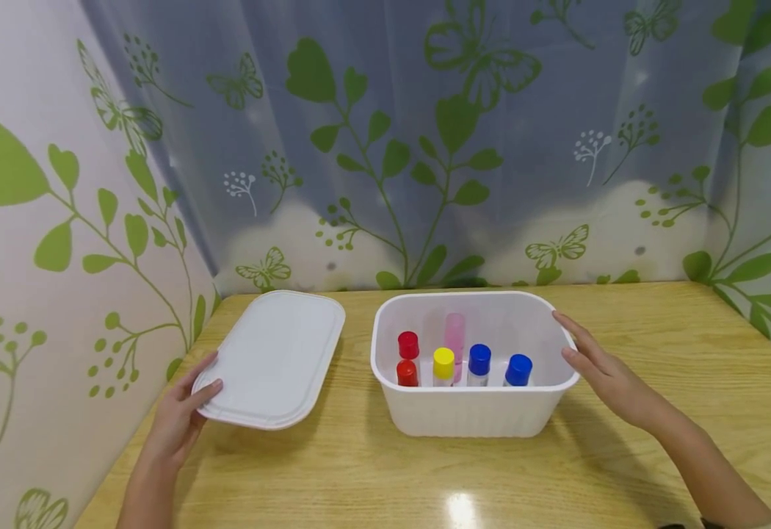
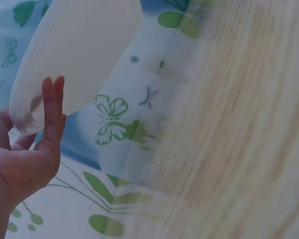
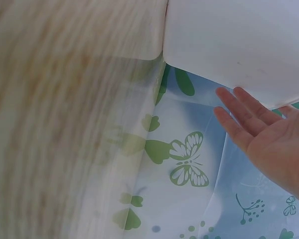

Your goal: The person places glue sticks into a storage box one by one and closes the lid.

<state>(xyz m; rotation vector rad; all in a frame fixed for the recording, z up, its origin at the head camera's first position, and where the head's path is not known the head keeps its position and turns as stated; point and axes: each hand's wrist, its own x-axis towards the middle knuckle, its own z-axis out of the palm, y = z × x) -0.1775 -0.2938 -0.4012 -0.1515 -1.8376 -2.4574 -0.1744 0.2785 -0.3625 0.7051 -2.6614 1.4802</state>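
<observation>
In the head view my left hand (image 1: pixel 172 422) grips the near left corner of a white plastic lid (image 1: pixel 273 360), thumb on top and other fingers underneath. The left wrist view shows the lid's underside (image 2: pixel 84 45) with fingers (image 2: pixel 51 112) lying against it. A white plastic bin (image 1: pixel 465 411) stands to the right on the table. My right hand (image 1: pixel 613 378) touches its right rim, fingers mostly straight. Inside the bin are bottles with red caps (image 1: pixel 408 344), a yellow cap (image 1: pixel 443 360) and blue caps (image 1: pixel 479 358), plus a pink translucent item (image 1: pixel 454 334). Their lower parts are hidden.
The light wooden table (image 1: pixel 332 477) carries the bin and lies below the lid. A curtain (image 1: pixel 385 147) printed with green leaves and butterflies hangs behind the table, and a similar patterned sheet (image 1: pixel 81 308) runs along the left side.
</observation>
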